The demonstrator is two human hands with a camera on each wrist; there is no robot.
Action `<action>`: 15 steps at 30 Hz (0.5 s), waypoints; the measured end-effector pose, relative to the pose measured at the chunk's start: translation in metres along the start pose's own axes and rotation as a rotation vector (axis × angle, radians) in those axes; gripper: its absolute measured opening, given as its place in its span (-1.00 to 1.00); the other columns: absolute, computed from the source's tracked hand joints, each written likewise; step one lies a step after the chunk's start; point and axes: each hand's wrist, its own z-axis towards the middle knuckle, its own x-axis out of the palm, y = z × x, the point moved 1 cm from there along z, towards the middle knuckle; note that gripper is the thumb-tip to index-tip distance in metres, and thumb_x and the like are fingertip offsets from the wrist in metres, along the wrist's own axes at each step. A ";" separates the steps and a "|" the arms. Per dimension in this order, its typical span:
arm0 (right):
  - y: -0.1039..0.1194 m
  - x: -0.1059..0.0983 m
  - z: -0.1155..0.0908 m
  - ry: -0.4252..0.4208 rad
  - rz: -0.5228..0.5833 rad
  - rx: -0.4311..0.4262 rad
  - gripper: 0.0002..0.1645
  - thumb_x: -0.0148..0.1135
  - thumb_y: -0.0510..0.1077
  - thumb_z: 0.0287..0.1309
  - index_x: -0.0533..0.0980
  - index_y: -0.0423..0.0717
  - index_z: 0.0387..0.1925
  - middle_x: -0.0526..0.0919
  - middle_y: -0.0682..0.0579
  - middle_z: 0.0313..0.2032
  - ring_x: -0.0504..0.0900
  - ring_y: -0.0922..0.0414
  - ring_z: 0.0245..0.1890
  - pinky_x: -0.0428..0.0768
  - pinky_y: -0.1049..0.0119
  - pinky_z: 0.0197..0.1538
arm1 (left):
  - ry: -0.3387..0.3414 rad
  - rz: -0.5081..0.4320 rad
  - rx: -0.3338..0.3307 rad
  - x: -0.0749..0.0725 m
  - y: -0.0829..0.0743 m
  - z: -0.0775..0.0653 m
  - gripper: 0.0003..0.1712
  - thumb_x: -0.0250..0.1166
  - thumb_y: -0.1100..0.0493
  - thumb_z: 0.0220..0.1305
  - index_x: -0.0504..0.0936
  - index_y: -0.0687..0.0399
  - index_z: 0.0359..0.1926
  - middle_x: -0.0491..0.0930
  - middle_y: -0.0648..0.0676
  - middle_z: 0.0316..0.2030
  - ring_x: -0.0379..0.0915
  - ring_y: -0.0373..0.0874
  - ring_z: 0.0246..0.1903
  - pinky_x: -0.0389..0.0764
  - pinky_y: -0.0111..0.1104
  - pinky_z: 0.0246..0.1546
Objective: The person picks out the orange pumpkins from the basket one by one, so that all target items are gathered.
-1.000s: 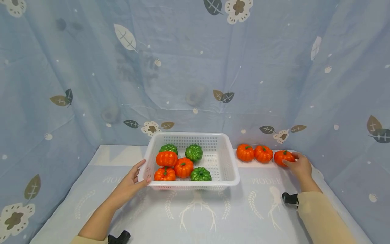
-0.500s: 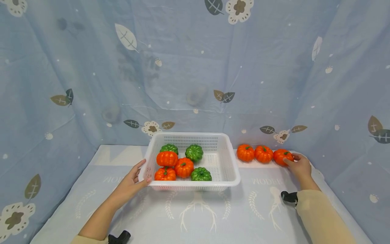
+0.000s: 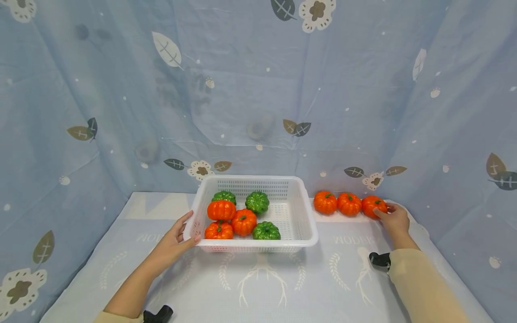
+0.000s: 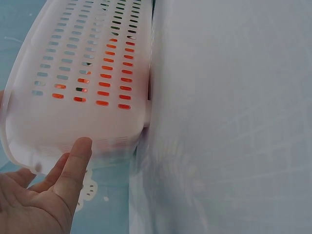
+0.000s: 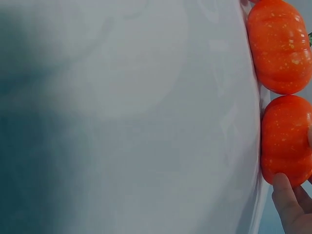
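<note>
A white plastic basket (image 3: 258, 242) with slotted walls holds several small ribbed pumpkins. An orange pumpkin (image 3: 244, 222) and a green pumpkin (image 3: 256, 202) lie among them, and another orange pumpkin (image 3: 221, 210) is stacked at the left. My left hand (image 3: 174, 240) holds the basket at its front left corner, thumb at the front rim and fingers along the side. At the far right, my right hand (image 3: 395, 220) grips the end orange pumpkin (image 3: 372, 206) of a row of three. In the right wrist view, the gripped pumpkin (image 5: 286, 139) touches its neighbour (image 5: 280, 46).
Two other orange pumpkins, the nearer one (image 3: 349, 204) and the one by the basket (image 3: 325, 202), stand along the table's back edge. A patterned white cloth (image 3: 323, 287) covers the table. Blue printed curtains (image 3: 258, 98) enclose the back and sides.
My right hand has slid the end pumpkin slightly left and back, closing the gap to the middle one. My left hand and the basket have stayed put.
</note>
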 end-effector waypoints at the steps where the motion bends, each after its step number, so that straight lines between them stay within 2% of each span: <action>1: 0.000 0.000 0.000 0.002 0.003 0.001 -0.25 0.18 -0.07 0.40 0.20 -0.46 0.39 0.27 -0.47 0.33 0.30 -0.34 0.28 0.45 -0.08 0.28 | 0.003 -0.006 0.000 0.000 0.000 0.000 0.07 0.37 -0.02 0.30 -0.13 -0.14 0.60 0.07 0.34 0.50 0.25 0.28 0.36 0.52 0.04 0.16; 15: -0.001 0.002 0.001 0.011 0.004 -0.005 -0.26 0.19 -0.11 0.39 0.19 -0.46 0.40 0.27 -0.47 0.33 0.42 -0.30 0.21 0.53 -0.05 0.18 | 0.003 -0.012 0.011 0.000 0.001 0.000 0.07 0.38 -0.03 0.29 -0.11 -0.12 0.60 0.08 0.33 0.50 0.26 0.28 0.35 0.53 0.04 0.14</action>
